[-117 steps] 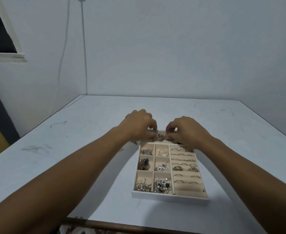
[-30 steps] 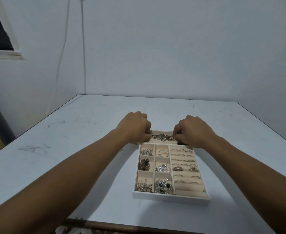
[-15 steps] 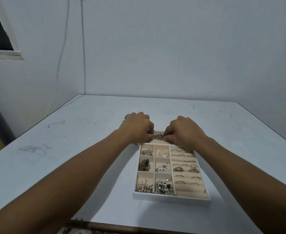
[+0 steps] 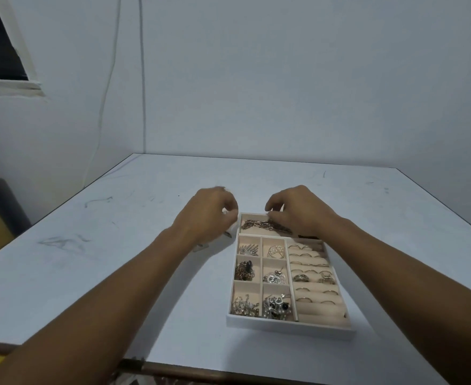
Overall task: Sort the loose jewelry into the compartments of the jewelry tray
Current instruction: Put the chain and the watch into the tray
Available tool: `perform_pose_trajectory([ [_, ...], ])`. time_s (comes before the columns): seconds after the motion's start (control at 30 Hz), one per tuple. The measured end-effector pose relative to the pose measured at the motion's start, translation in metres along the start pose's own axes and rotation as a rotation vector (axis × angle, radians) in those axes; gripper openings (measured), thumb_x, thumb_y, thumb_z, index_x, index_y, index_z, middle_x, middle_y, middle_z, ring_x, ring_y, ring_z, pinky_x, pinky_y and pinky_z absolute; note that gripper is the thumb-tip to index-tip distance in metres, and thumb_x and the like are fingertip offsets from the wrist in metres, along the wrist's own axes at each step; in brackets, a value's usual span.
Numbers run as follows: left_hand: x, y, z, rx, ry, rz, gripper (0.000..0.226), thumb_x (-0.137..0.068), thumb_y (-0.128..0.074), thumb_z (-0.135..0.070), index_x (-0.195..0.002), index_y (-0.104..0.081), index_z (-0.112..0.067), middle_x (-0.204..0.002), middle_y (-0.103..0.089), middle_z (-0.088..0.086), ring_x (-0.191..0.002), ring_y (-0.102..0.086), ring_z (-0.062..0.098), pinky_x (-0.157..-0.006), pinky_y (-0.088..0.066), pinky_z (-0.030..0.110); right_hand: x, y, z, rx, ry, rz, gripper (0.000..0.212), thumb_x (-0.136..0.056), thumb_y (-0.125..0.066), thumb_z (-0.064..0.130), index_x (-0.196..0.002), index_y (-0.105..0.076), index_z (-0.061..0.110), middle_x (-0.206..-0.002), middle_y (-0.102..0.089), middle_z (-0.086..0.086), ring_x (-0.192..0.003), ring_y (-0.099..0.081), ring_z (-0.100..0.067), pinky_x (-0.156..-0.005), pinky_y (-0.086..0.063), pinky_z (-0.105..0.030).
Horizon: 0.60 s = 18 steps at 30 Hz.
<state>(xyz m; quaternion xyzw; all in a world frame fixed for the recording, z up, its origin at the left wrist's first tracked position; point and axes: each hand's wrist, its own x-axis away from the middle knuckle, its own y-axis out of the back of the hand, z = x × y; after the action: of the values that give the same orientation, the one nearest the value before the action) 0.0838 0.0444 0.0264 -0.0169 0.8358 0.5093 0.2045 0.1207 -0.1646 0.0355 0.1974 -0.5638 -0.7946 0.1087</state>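
Chain lies in the far long compartment of the tray. Right hand, over that compartment, pinches the chain with curled fingertips. Left hand hovers just left of the tray's far corner, fingers curled; its contents cannot be told.

White rectangular beige-lined tray flat at lower centre-right; dark metal chain stretched along its top compartment; thin rings slotted right; silvery pieces in six left cells.
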Motion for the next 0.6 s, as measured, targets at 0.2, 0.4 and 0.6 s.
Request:
perform_pose_trajectory([
  [0.2, 0.066, -0.009, -0.013, 0.182, 0.165, 0.015, 0.030, -0.088, -0.055, -0.043, -0.105, -0.070, -0.023, -0.107, -0.070, -0.007, -0.098, -0.062, 0.009, -0.086, -0.051, 0.028, -0.043, -0.016, 0.045, -0.109, 0.052, 0.097, 0.030, -0.090, -0.062, 0.021, -0.120, -0.066, 0.018, -0.115, -0.067, -0.003, -0.102, -0.062, -0.019, -0.091, -0.048, -0.029],
  [0.4, 0.078, -0.017, -0.020, 0.245, 0.139, 0.006, 0.024, -0.090, -0.053, -0.038, -0.104, -0.066, -0.023, -0.099, -0.071, -0.005, -0.093, -0.062, 0.013, -0.082, -0.051, 0.037, -0.070, -0.029, 0.083, -0.069, 0.074, 0.288, 0.031, -0.091, -0.062, 0.031, -0.116, -0.068, 0.014, -0.119, -0.064, -0.001, -0.100, -0.055, -0.018, -0.083, -0.040, -0.027],
  [0.6, 0.081, -0.025, -0.018, 0.225, 0.120, -0.010, 0.025, -0.092, -0.047, -0.040, -0.106, -0.062, -0.025, -0.099, -0.070, -0.005, -0.092, -0.061, 0.015, -0.078, -0.051, 0.038, -0.073, -0.034, 0.089, -0.079, 0.043, 0.358, 0.035, -0.088, -0.066, 0.028, -0.098, -0.067, -0.005, -0.090, -0.060, -0.003, -0.083, -0.055, -0.023, -0.074, -0.043, -0.032],
])
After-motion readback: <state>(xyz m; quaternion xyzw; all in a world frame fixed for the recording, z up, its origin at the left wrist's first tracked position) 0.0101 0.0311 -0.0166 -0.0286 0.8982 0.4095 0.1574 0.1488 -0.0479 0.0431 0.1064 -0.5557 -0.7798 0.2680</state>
